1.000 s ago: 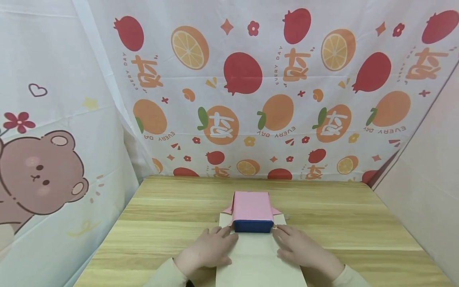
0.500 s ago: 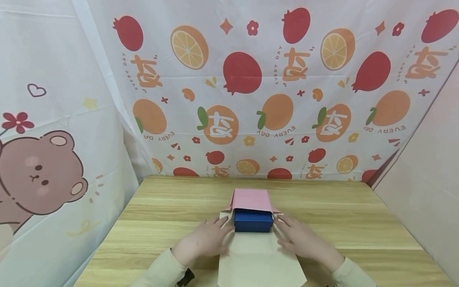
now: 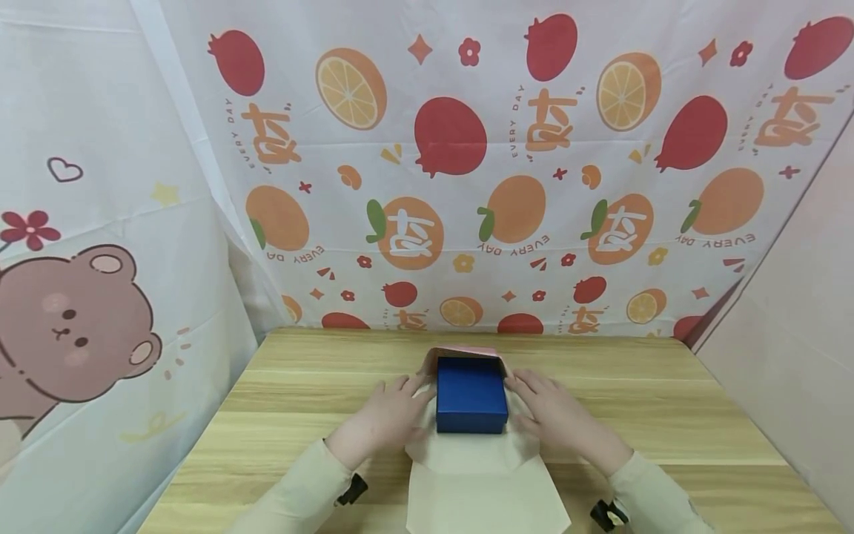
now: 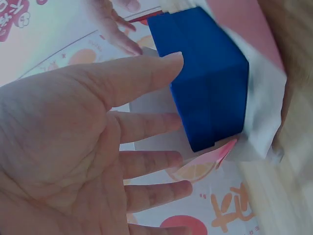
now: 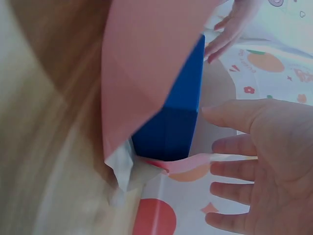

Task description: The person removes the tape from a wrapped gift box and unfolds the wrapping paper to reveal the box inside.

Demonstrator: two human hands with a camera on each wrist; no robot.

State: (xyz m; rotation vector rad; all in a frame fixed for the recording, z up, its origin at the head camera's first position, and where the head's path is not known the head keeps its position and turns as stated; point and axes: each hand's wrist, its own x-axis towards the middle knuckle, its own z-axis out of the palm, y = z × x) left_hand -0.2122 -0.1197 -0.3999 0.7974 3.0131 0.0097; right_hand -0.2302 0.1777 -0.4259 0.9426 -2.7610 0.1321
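A small blue box (image 3: 471, 394) sits on a sheet of wrapping paper (image 3: 483, 493), cream inside and pink outside. Behind the box the paper's far part stands up, its pink edge (image 3: 467, 350) just showing. My left hand (image 3: 383, 421) is at the box's left side, fingers straight and close to the paper. On the other side, my right hand (image 3: 559, 415) reaches in with extended fingers near the paper. Both wrist views show spread, straight fingers beside the blue box (image 4: 210, 83). In the right wrist view, pink paper (image 5: 146, 68) hides part of the box.
The sheet lies on a wood-grain table (image 3: 300, 386). A fruit-print curtain (image 3: 460, 200) hangs behind the table's far edge. On the left is a white cloth with a bear print (image 3: 73, 326), and a pale wall (image 3: 794, 334) rises at the right.
The pink flap that covered the box's top has swung back, exposing the blue lid. Both hands have moved slightly forward along the box's sides. The near paper has creased.
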